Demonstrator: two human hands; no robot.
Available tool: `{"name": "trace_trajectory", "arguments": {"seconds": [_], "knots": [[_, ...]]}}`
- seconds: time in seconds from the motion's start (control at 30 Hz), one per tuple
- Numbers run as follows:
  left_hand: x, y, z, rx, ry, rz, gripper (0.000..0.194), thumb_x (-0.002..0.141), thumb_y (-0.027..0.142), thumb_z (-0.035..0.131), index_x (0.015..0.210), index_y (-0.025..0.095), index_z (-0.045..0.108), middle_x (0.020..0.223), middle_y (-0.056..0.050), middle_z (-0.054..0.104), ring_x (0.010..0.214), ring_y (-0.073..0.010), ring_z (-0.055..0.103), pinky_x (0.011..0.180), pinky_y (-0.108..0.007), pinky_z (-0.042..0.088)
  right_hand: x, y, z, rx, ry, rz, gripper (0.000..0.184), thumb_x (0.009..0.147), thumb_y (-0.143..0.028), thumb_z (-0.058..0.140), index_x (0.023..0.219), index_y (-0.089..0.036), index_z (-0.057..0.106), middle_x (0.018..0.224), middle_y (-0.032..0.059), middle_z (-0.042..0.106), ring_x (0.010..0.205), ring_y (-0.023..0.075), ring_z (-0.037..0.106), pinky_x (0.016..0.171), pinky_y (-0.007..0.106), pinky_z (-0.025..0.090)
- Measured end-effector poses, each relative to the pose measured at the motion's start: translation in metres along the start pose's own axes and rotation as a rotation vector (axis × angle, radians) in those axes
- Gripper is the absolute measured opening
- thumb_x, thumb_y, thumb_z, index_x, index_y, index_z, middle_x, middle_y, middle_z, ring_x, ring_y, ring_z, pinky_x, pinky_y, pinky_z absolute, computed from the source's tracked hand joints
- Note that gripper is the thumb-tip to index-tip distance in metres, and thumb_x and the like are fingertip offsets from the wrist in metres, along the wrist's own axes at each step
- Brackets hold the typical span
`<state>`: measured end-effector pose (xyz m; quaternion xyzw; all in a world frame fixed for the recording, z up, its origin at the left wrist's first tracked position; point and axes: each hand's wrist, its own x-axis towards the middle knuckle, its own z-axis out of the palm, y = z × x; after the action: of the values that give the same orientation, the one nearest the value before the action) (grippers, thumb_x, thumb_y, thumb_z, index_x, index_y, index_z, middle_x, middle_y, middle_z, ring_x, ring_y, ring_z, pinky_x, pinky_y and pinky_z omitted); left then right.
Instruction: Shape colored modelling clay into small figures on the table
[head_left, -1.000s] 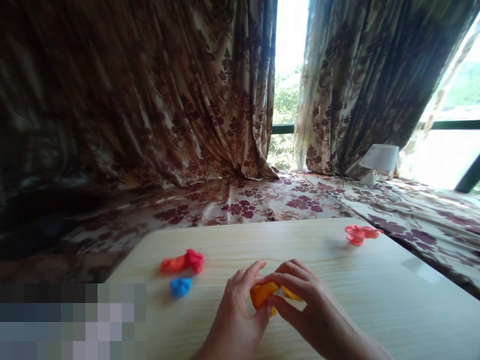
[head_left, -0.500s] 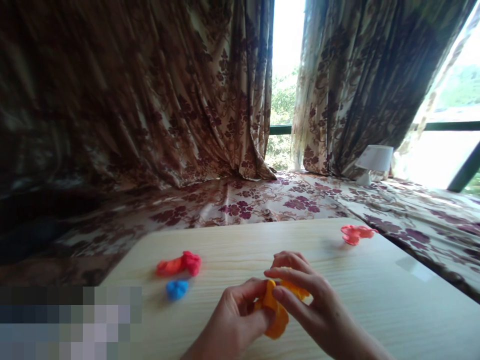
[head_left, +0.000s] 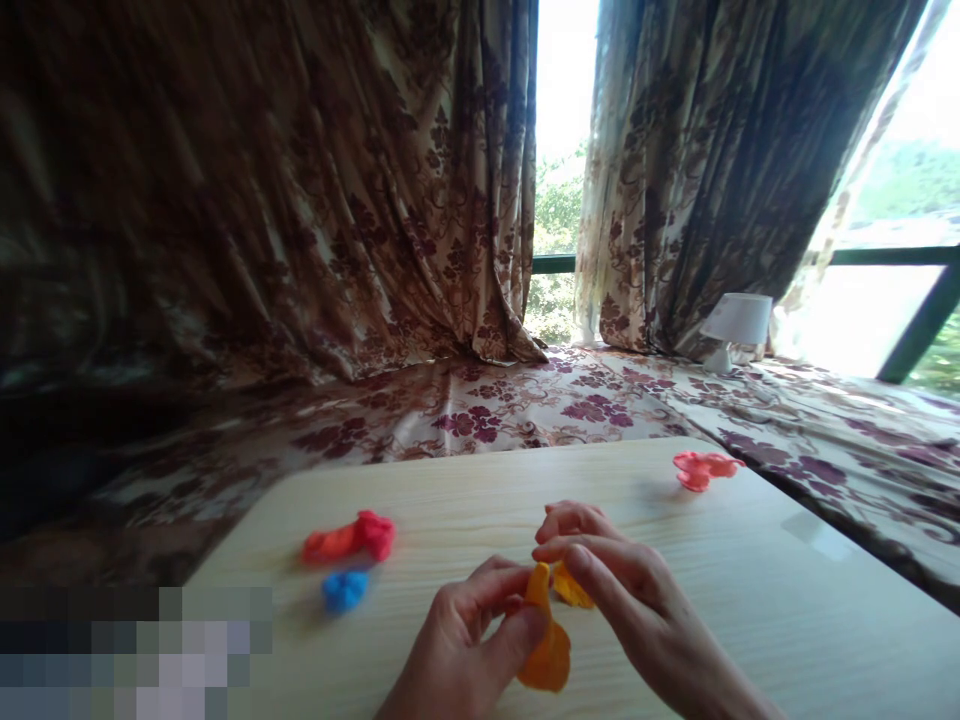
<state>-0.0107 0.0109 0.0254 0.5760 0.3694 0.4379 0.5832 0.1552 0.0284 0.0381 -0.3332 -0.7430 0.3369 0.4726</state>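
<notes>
Over the pale wood-grain tabletop (head_left: pixel 450 490), well in from its far edge: left hand (head_left: pixel 480 630), grip pinched closed on a flared yellow-orange clay-like sheet (head_left: pixel 549 658); right hand (head_left: pixel 634 580) half-curled, hold on a smaller-looking crumpled yellow clay-like piece (head_left: pixel 573 590) unclear. Judged: sheet already flattened, shaping apparently unfinished.

Lit by daylight through window (head_left: pixel 566 90), blown out to white there. Sunk to near black at far left along curtain (head_left: pixel 300 200). Moderately bright across table (head_left: pixel 637 485), with pale glare at right, soft shadow by blue lump (head_left: pixel 345 592). Smeared toward left edge. Pixelated at lower left.
</notes>
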Motion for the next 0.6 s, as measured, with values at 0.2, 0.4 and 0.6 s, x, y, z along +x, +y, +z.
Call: {"name": "trace_trajectory", "arguments": {"seconds": [0.2, 0.4, 0.6], "knots": [[0.0010, -0.0072, 0.0020, 0.171, 0.062, 0.107, 0.023, 0.077, 0.035, 0.063, 0.093, 0.022, 0.073, 0.083, -0.004, 0.059, 0.085, -0.0200, 0.055, 0.079, -0.030, 0.044, 0.0010, 0.0030, 0.0022, -0.106, 0.046, -0.063, 0.023, 0.088, -0.034, 0.056, 0.073, -0.021, 0.068, 0.087, 0.0047, 0.064, 0.098, 0.0207, 0.057, 0.087, 0.031, 0.047], [-0.0002, -0.0060, 0.0047, 0.207, 0.097, 0.130, 0.020, 0.078, 0.025, 0.061, 0.094, 0.023, 0.073, 0.085, -0.003, 0.059, 0.087, -0.0187, 0.056, 0.082, -0.028, 0.043, 0.0020, 0.0043, 0.0012, -0.059, 0.034, 0.011, 0.028, 0.090, -0.032, 0.053, 0.069, -0.019, 0.066, 0.083, 0.0045, 0.063, 0.091, 0.0188, 0.058, 0.080, 0.028, 0.047], [0.0003, -0.0072, 0.0031, 0.245, 0.118, 0.116, 0.018, 0.078, 0.023, 0.060, 0.090, 0.021, 0.072, 0.085, -0.004, 0.060, 0.085, -0.0190, 0.057, 0.080, -0.029, 0.044, -0.0009, 0.0060, 0.0031, -0.110, 0.070, -0.046, 0.014, 0.084, -0.030, 0.061, 0.076, -0.020, 0.067, 0.088, 0.0046, 0.062, 0.096, 0.0196, 0.056, 0.086, 0.029, 0.044]]}}
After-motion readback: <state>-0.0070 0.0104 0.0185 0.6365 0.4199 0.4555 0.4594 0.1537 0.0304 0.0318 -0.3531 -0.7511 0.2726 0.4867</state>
